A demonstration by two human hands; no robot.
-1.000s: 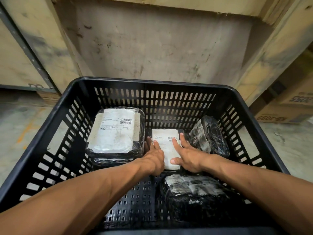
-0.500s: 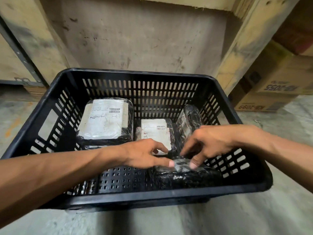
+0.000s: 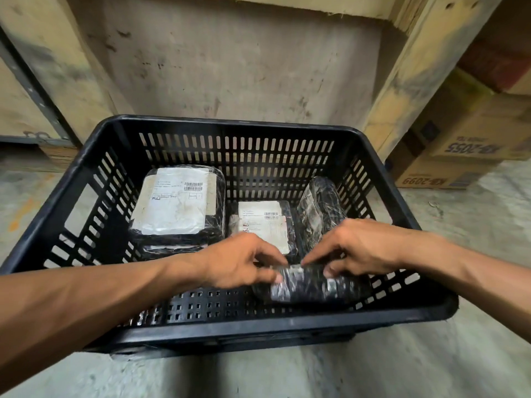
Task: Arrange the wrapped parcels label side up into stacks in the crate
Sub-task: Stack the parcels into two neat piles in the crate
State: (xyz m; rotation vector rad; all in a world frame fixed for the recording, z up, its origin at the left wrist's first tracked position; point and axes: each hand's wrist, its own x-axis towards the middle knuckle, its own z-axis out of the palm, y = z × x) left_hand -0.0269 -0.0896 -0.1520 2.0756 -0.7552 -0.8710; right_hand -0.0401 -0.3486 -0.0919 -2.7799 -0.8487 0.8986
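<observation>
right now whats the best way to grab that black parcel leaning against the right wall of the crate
Take the leaning parcel by its two long edges near the raised upper end, coming from above and from the crate's open middle. It stands tilted against the slotted right wall, so the wall side is blocked, while the face turned to the small labelled parcel is free.

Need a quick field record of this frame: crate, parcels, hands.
crate: black slotted crate on the floor
large parcel: back left, label up, atop another parcel
small parcel: centre, label up, flat
tilted parcel: leans against the right wall, no label showing
near parcel: front right, no full label visible
left hand: fingertips on near parcel's left end
right hand: fingers curled over near parcel's top
cartons: outside, right
</observation>
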